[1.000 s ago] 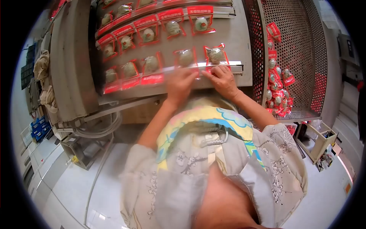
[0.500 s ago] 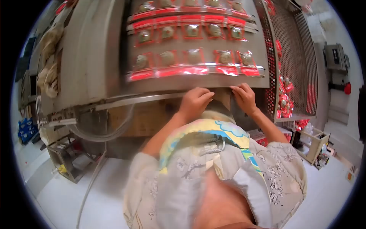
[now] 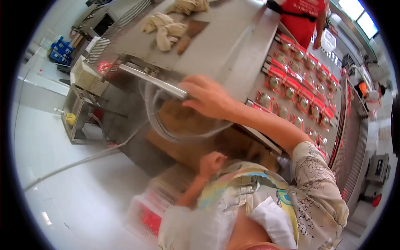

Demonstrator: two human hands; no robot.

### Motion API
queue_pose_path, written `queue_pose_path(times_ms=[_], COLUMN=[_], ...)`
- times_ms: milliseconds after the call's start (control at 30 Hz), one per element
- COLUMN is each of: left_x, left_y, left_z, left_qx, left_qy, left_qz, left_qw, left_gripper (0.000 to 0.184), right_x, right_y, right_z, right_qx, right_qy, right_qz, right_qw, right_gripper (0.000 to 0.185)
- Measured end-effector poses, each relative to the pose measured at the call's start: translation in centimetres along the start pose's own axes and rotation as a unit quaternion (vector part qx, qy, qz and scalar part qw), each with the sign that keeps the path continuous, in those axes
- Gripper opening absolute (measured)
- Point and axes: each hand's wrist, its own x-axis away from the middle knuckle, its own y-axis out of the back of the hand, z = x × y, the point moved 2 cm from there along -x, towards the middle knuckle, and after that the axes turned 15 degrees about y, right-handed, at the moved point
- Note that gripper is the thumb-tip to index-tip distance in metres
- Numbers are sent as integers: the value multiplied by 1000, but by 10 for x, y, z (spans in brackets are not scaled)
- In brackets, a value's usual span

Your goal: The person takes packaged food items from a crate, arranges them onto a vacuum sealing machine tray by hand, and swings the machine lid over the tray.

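My right hand reaches left across the table's front edge, over a metal rail. Its fingers are bent and smeared by motion, and I cannot tell whether they grip the rail. My left hand is low in front of my apron, fingers curled in, with nothing visible in them. A clear hose loops below the rail, between my hands. Beyond my right forearm, rows of red-edged clear packets, each with a roundish greenish lump inside, lie on the metal surface.
Crumpled cloths and a brown scraper-like tool lie on the metal table. A person in red stands at the far side. A pink-white crate is on the floor at lower left, a metal frame stand beyond it.
My view has swung left. Both hands were together at the edge below the packets; the right has moved left to the rail, the left has dropped lower. The person in red has come into view.
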Motion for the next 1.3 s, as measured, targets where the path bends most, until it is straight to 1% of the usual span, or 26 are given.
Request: queue_pose_path(times_ms=[67,100,133,167,200,233,267,300,333,400,433,467,533,600,667,700,800,867,933,1000,1033,1067,1133,1167,1233,1300], left_x=[11,15,18,19,19,20,21,21,18,16,13,13,21,35,47,51,63,70,74,66,62,60,61,56,37,20], left_y=[4,-2,-13,-6,-10,-11,-7,-6,-13,-28,-32,-30,-29,-6,3,5,22,45,70,95,109,119,135,143,158,160], left_z=[9,15,30,13,13,15,6,1,13,42,51,47,40,-11,-24,-26,-20,-44,-51,-45,-52,-69,-126,-148,-181,-221], left_qx=[52,73,-34,76,67,56,50,45,81,148,172,195,189,130,117,110,124,152,120,25,38,53,67,41,-39,-120], left_qy=[38,41,-41,62,54,55,55,60,63,83,47,14,8,61,24,6,-23,-42,-43,-99,-121,-147,-203,-224,-261,-302], left_qz=[-38,-49,-95,-60,-61,-67,-63,-64,-43,2,-3,-7,-19,-40,-103,-133,-207,-262,-323,-401,-406,-412,-445,-449,-461,-467], left_qw=[997,995,994,993,994,995,995,995,994,986,984,981,982,989,988,985,970,952,938,910,905,898,869,864,847,822], left_gripper=[16,17,17,17,16,16,16,15,15,14,15,16,18,19,18,19,21,24,27,27,27,26,28,29,31,35], right_x=[-30,-41,-45,-47,-46,-41,-37,-34,-33,-34,-33,-33,-34,-37,-41,-42,-45,-49,-54,-50,-48,-44,-30,-20,0,22], right_y=[-35,-54,-73,-95,-98,-118,-119,-123,-122,-122,-120,-119,-118,-110,-98,-92,-71,-53,-16,26,45,64,100,120,161,195], right_z=[-21,-27,-35,-47,-44,-56,-57,-62,-61,-66,-64,-63,-60,-56,-50,-46,-35,-27,4,32,41,52,75,85,115,141], right_qx=[-41,-26,5,77,70,94,93,86,89,71,64,71,81,80,72,78,125,149,172,169,172,175,180,166,160,174], right_qy=[-96,-126,-166,-146,-126,-136,-129,-143,-149,-207,-214,-211,-208,-207,-210,-196,-170,-161,-160,-144,-146,-150,-158,-166,-181,-199], right_qz=[57,128,193,276,212,173,159,160,131,195,192,191,192,185,182,172,159,164,157,163,171,170,168,161,164,188], right_qw=[993,983,967,947,967,971,974,973,976,956,956,956,956,957,958,962,965,962,959,961,959,958,956,959,956,946], right_gripper=[51,53,55,65,64,64,52,39,30,42,38,37,35,32,31,29,29,33,25,25,25,24,23,38,41,43])
